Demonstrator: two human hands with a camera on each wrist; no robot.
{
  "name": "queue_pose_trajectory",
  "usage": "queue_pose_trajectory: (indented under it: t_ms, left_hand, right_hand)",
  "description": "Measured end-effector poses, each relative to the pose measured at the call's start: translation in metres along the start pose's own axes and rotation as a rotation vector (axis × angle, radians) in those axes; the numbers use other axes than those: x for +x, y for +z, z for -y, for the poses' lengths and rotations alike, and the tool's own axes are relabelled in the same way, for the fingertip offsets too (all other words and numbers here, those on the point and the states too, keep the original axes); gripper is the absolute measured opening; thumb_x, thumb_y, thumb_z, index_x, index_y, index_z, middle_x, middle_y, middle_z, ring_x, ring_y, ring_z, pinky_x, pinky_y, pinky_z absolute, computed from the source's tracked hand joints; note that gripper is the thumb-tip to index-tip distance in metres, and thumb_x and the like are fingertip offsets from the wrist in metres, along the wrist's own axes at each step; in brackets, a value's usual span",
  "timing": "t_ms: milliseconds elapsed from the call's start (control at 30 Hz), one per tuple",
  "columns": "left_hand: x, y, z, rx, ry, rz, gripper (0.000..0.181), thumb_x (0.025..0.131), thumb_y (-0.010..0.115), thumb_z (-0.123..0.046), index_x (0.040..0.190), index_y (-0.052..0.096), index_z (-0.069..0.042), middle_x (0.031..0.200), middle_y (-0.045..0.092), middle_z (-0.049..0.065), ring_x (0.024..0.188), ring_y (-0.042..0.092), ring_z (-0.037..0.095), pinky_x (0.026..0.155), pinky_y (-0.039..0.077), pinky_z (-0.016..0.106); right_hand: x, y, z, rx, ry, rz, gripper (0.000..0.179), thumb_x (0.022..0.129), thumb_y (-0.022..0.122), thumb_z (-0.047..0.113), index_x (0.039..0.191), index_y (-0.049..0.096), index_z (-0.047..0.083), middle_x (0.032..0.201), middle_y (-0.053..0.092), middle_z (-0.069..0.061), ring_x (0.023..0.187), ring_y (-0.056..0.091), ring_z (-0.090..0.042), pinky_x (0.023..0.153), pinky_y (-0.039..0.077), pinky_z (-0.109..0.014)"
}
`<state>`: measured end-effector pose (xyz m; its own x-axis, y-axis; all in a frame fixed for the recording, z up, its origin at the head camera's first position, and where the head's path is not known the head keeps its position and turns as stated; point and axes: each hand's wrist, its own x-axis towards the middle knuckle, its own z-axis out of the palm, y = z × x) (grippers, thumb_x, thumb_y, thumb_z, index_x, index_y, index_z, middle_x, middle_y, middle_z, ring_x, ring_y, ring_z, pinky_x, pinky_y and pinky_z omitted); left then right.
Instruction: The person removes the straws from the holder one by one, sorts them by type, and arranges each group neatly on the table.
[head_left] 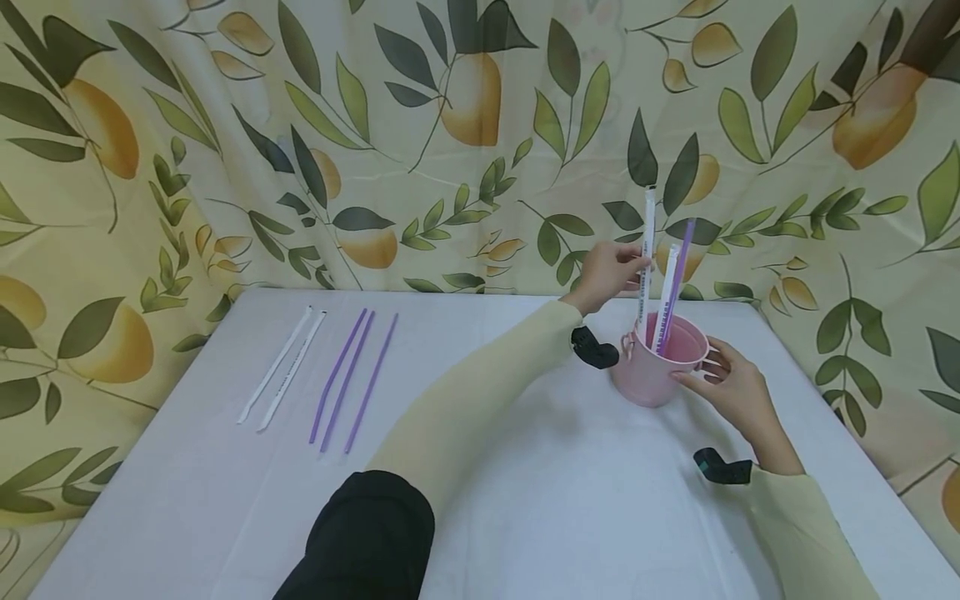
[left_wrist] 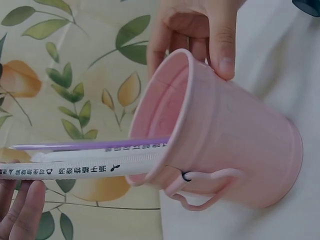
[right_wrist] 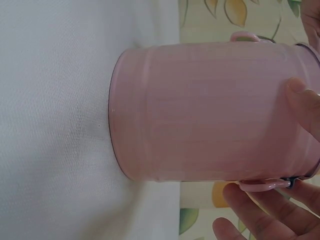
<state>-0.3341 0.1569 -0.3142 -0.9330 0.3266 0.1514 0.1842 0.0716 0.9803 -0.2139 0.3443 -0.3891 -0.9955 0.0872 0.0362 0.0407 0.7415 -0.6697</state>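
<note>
My left hand (head_left: 606, 273) pinches a white paper-wrapped straw (head_left: 648, 225), held nearly upright with its lower end inside the pink bucket (head_left: 645, 385). Dark print runs along the wrapper in the left wrist view. Another white wrapped straw (head_left: 666, 287) and a purple straw (head_left: 685, 250) lean in the bucket beside it. My right hand (head_left: 738, 392) holds the bucket at its right side, the thumb (right_wrist: 305, 105) on the wall near the rim and the other fingers around a small side handle (right_wrist: 262, 186). The bucket stands upright on the table.
On the left of the white-covered table (head_left: 480, 533) lie two white wrapped straws (head_left: 292, 372) and three purple straws (head_left: 372, 383), roughly parallel. A curtain (head_left: 465, 192) with a fruit-and-leaf print hangs behind the table's far edge. Black wrist cameras (head_left: 595, 348) sit on both wrists.
</note>
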Motion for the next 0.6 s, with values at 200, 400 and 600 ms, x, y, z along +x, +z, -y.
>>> queue_pose_trajectory:
  t_ms: [200, 400, 600]
  left_hand:
    - [-0.001, -0.011, -0.01, -0.041, 0.027, -0.007, 0.023, 0.092, 0.059, -0.012, 0.111, 0.066, -0.001, 0.102, 0.071, 0.013, 0.083, 0.071, 0.018, 0.065, 0.056, 0.016]
    - [-0.004, -0.024, -0.02, -0.052, 0.065, -0.021, 0.025, 0.093, 0.057, -0.012, 0.114, 0.065, -0.001, 0.106, 0.069, 0.013, 0.087, 0.07, 0.017, 0.067, 0.056, 0.015]
    - [-0.008, -0.037, -0.024, -0.041, 0.053, -0.003, 0.026, 0.094, 0.056, -0.013, 0.115, 0.064, -0.001, 0.108, 0.069, 0.012, 0.089, 0.07, 0.016, 0.071, 0.057, 0.018]
  right_hand:
    - [0.0, -0.001, 0.001, 0.001, 0.0, 0.003, 0.089, 0.085, 0.066, 0.042, 0.147, 0.02, -0.003, 0.137, 0.039, -0.036, 0.119, 0.045, -0.053, 0.091, 0.043, -0.052]
    - [0.0, -0.001, 0.002, 0.001, -0.002, 0.003, 0.089, 0.085, 0.066, 0.042, 0.146, 0.02, -0.003, 0.137, 0.039, -0.036, 0.119, 0.045, -0.053, 0.091, 0.043, -0.051]
    - [0.0, 0.0, 0.002, 0.0, 0.002, 0.005, 0.088, 0.086, 0.065, 0.042, 0.147, 0.019, -0.003, 0.137, 0.039, -0.036, 0.119, 0.045, -0.053, 0.09, 0.043, -0.051]
